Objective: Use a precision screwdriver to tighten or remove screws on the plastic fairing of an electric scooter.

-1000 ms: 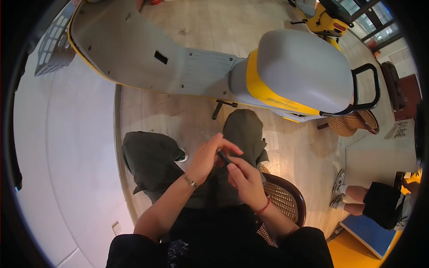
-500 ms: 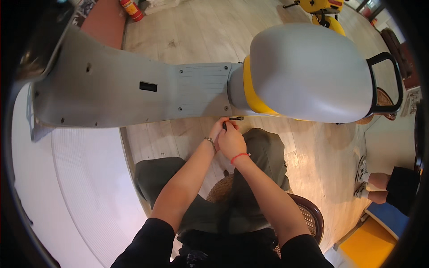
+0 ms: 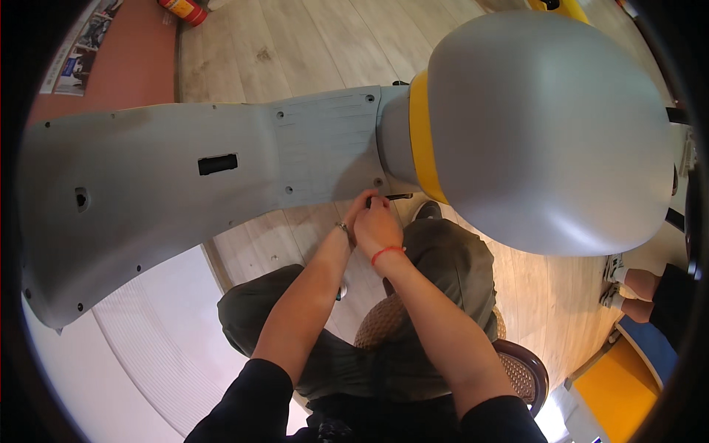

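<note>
A grey scooter lies across the view, with its grey footboard panel (image 3: 185,177) on the left and its large grey seat (image 3: 546,125), banded in yellow (image 3: 422,140), on the right. My left hand (image 3: 357,213) and my right hand (image 3: 378,227) are pressed together at the panel's near edge, just below a screw hole (image 3: 378,181). Both are closed around a thin dark tool (image 3: 399,196) whose end sticks out to the right toward the seat base. A red band circles my right wrist and a bracelet my left.
I sit on a round wicker stool (image 3: 521,373) with my knees under the scooter. Another person's legs and shoes (image 3: 628,284) are at the right edge. A red can (image 3: 181,9) lies on the wooden floor at the top left. A white ribbed surface (image 3: 148,347) spreads at the lower left.
My view has closed in on the scooter. My hands moved from my lap up to the footboard's edge with the tool and now sit a little nearer the seat base.
</note>
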A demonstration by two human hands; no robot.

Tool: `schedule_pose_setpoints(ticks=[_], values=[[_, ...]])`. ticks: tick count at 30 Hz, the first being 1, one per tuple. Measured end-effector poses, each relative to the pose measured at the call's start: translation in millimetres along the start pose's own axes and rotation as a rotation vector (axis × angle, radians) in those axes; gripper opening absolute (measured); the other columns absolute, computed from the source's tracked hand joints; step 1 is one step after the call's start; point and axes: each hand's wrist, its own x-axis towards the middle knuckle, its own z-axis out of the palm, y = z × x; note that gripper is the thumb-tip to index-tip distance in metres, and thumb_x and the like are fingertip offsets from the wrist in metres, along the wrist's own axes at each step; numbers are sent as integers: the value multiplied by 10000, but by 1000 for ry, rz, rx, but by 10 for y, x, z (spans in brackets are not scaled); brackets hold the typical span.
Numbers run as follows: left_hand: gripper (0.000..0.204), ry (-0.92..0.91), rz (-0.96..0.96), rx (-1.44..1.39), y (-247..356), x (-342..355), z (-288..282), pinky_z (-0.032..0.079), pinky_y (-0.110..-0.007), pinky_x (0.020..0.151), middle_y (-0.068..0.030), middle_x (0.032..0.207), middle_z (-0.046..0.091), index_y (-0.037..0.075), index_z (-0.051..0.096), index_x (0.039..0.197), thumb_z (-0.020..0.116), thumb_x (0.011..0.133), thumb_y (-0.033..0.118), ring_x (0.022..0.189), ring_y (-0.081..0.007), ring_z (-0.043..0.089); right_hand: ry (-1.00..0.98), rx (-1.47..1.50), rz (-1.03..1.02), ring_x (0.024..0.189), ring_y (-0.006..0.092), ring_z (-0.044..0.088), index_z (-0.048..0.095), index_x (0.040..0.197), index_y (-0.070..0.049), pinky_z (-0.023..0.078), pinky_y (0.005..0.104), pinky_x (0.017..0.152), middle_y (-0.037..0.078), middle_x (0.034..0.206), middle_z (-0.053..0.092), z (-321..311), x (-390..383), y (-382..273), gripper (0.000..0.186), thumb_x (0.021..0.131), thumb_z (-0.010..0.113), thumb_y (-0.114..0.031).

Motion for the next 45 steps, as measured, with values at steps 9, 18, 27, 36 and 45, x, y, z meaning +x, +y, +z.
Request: schedule_pose_setpoints(ticks=[9,18,27,36,45], values=[[600,284,53,-295,-102,-540,300,477,-394,928,-73,1165,634,83,560,1181,499,919,619,1056,-243,602,4,-46,-50,1027,402,638,633,1107,-22,482,488,900,226,1082,672,-146,92,30,348,927,460,-263],[421,94,86,-358,41,-829,801,484,-408,954,-125,1127,664,50,608,1114,552,920,419,1034,-295,622,16,-242,-36,1023,399,644,682,1046,-10,482,474,915,236,1061,683,-78,45,-138,351,872,479,-239],[448,12,143,-516,-24,-656,496,495,-414,936,-152,1121,670,35,617,1128,523,921,421,1035,-303,627,6,-322,-67,979,342,675,739,938,-65,499,444,845,155,1026,712,24,129,-273,310,881,495,-247],[463,303,169,-336,-25,-950,417,487,-399,939,-134,1123,661,52,615,1141,484,945,450,1056,-272,612,7,-200,-85,965,305,693,660,1103,-22,538,389,777,192,1034,702,206,27,-78,299,890,521,-179],[427,192,476,-49,-108,-1979,1005,424,-384,1014,-108,1218,630,53,510,1304,396,1034,364,1131,-217,571,-615,1194,-97,615,83,431,573,1241,13,340,233,565,-30,704,486,-300,-1039,433,331,971,546,-177]])
